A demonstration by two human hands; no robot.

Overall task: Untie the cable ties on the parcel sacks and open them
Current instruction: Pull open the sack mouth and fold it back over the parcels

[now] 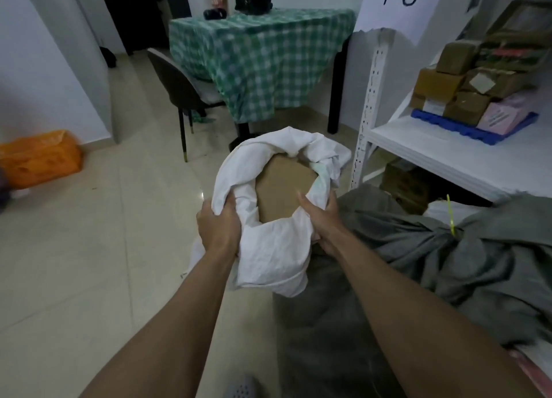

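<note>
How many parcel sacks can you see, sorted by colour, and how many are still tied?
White sack: 1, open, gripped by left hand and right hand
Grey sack: 1, tied with a yellow cable tie
Total: 2 sacks, 1 still tied

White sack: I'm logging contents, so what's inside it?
The open white sack, gripped by the left hand and right hand, shows one brown cardboard box. Anything beneath it is hidden.

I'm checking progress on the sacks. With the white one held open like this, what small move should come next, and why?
Probably let go of the white sack and reach for the yellow cable tie on the grey sack. Both the left hand and right hand grip its rim, the brown box already shows, and the grey one is tied.
</note>
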